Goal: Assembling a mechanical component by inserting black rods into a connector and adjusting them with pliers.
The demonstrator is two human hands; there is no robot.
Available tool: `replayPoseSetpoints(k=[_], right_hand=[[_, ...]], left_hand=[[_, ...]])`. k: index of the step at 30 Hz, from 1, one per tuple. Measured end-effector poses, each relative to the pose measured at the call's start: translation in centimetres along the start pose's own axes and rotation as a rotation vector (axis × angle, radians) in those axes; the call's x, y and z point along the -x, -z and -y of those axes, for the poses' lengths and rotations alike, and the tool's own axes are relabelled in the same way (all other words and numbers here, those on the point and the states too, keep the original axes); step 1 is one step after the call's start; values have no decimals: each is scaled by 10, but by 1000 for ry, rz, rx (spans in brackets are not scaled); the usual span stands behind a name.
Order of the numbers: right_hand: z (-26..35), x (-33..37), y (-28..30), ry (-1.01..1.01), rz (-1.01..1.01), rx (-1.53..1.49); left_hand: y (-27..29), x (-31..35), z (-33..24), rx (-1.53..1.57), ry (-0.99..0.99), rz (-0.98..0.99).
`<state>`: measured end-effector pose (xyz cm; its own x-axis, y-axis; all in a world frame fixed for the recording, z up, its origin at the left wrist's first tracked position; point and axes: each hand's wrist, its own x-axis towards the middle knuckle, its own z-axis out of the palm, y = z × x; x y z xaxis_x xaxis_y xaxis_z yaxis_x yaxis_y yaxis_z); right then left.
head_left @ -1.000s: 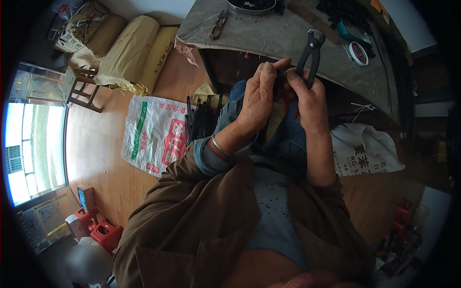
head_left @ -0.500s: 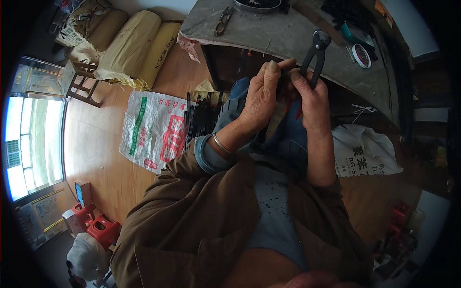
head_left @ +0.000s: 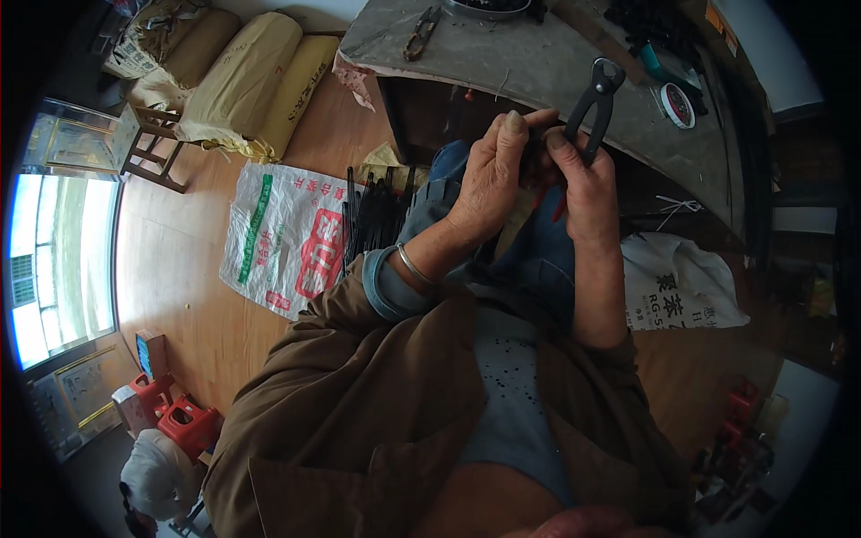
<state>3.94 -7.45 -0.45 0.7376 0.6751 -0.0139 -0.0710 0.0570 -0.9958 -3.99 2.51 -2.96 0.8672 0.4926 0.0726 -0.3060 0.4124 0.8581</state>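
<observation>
My right hand [head_left: 588, 184] is wrapped round the handles of a pair of dark end-cutting pincers [head_left: 599, 100]. Their head points up and away over the table edge, and a bit of red [head_left: 560, 208] shows below the fingers. Close beside it on the left, my left hand [head_left: 495, 161] is closed with the thumb on top and the forefinger reaching toward the right hand. Something dark lies between the two hands, but the fingers hide what the left one holds. Both hands are above my lap, in front of the table.
The grey table [head_left: 502, 58] carries scissors-like snips [head_left: 421, 34], a dark-filled bowl [head_left: 489, 7] and a round tin [head_left: 677, 106]. Black strips [head_left: 377, 211] lie beside a printed white sack [head_left: 287, 238] on the floor. Another white sack [head_left: 686, 282] is at right; a wooden stool [head_left: 152, 148] stands left.
The pincers' head has shifted slightly to the right. Both hands keep nearly the same place and grip; the surroundings have moved a little in the view.
</observation>
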Motion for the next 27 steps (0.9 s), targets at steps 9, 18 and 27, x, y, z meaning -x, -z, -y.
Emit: replayPoseSetpoints(k=[9,18,27], right_hand=[[2,1,-1,14,4,0],[3,5,-5,29,-9,11],[5,8,-10,28,-100,28]], left_hand=[[1,1,-4,28,35,37],[0,4,-5,39,25,65],[0,3,-1,51,23,70]])
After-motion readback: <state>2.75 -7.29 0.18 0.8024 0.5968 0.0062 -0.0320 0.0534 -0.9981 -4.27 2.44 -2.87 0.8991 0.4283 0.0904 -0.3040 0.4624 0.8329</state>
